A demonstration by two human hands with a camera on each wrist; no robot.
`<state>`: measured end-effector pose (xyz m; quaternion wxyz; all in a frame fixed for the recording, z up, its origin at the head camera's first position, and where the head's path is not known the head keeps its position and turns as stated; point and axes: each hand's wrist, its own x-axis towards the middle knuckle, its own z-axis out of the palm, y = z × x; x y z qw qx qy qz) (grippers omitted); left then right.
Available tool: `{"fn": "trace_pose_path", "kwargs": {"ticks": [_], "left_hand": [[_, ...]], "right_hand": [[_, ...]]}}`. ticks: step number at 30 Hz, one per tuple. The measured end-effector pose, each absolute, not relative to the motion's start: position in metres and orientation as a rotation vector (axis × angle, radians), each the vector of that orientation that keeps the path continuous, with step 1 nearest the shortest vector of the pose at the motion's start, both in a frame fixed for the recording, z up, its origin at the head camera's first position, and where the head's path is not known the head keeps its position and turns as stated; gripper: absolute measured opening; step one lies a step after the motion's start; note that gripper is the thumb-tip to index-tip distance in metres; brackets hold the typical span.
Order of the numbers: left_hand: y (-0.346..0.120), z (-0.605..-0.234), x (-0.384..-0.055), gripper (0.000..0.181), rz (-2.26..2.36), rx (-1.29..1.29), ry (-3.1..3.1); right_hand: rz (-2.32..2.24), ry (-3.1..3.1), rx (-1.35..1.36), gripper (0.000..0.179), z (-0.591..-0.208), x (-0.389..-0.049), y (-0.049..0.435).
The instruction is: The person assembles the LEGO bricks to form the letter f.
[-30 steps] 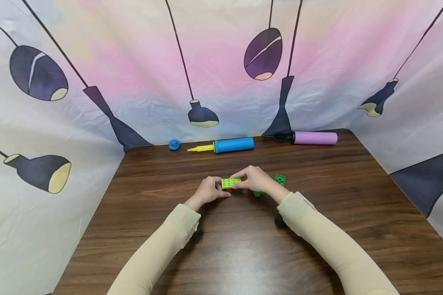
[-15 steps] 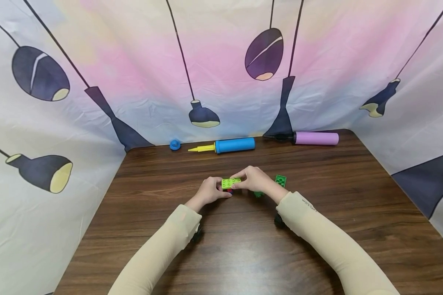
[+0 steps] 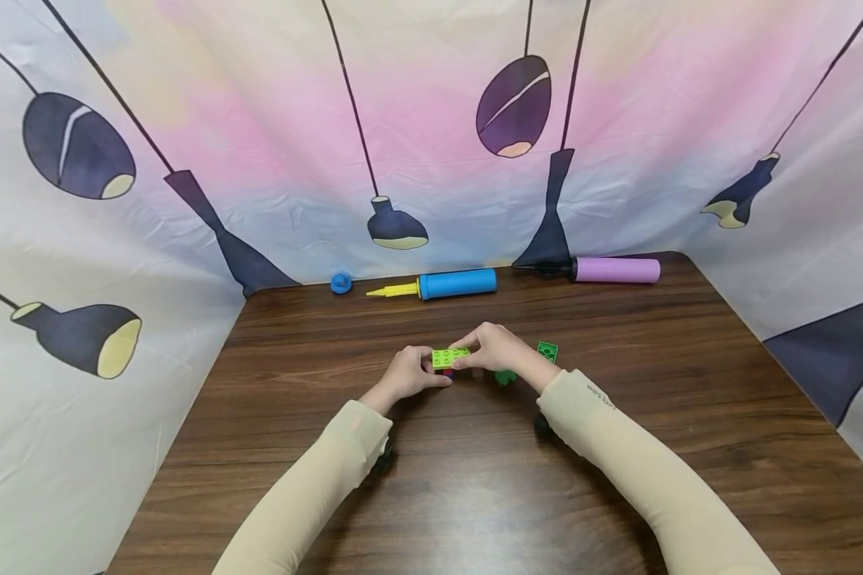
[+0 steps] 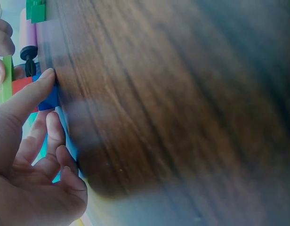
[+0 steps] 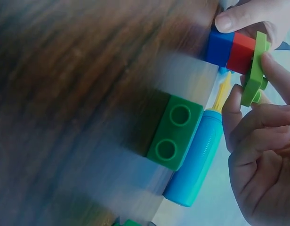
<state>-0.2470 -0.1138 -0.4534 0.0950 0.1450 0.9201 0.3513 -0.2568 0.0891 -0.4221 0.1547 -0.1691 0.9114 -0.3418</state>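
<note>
Three toy building bricks stand stacked at mid-table: a blue brick (image 5: 219, 48) lowest, a red brick (image 5: 240, 52) above it, and a flat lime-green brick (image 3: 446, 358) with studs on top. My left hand (image 3: 405, 372) grips the blue brick, its thumb across the near side in the left wrist view. With thumb and fingers my right hand (image 3: 502, 350) pinches the lime-green brick at its right end. In the head view the lime-green brick and the fingers mostly hide the two lower bricks.
Right of the stack lie a green brick (image 3: 547, 351) and a green piece (image 3: 505, 378) partly behind the right hand. Along the back edge are a blue hand pump (image 3: 457, 283) with a yellow nozzle, a purple pump (image 3: 616, 270) and a small round blue object (image 3: 341, 283).
</note>
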Motion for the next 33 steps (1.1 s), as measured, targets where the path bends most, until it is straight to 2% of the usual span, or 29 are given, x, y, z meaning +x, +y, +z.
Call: {"fn": "trace_pose_path", "kwargs": {"ticks": [19, 33], "left_hand": [[-0.112, -0.451, -0.244, 0.027, 1.064, 0.469, 2.731], [-0.114, -0.454, -0.247, 0.025, 1.027, 0.467, 2.746]], "right_hand": [[-0.943, 2.589, -0.52, 0.032, -0.418, -0.259, 0.09], [-1.099, 2.372, -0.609, 0.042, -0.42, -0.263, 0.101]]}}
